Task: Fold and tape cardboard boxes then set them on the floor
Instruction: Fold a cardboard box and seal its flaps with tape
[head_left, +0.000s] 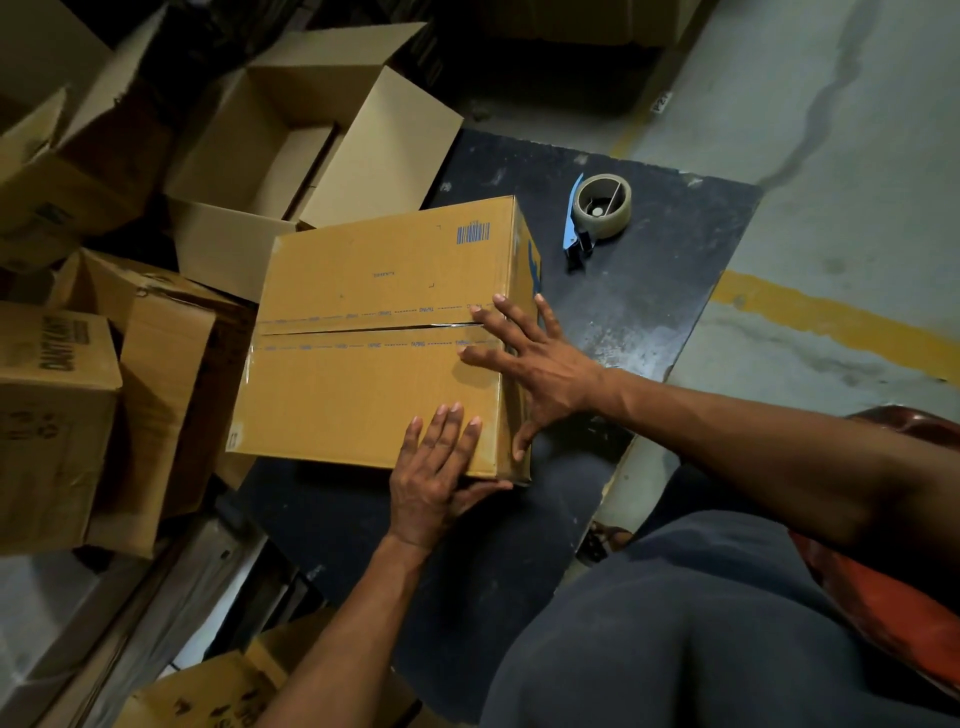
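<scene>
A closed brown cardboard box (363, 338) with blue print and a barcode lies on a dark board (649, 312). Clear tape runs along the seam between its two top flaps. My right hand (535, 364) lies flat with spread fingers over the seam at the box's right edge, thumb down the side. My left hand (436, 467) presses flat on the near right corner of the top, its thumb along the near side. A tape dispenser (597, 213) with a roll of tape and a blue blade guard sits on the board beyond the box.
An open cardboard box (291, 156) stands behind the taped one. Several more boxes (57, 415) crowd the left side, and another (208, 696) lies at the bottom. Grey concrete floor with a yellow line (831, 322) lies to the right. My knees fill the lower right.
</scene>
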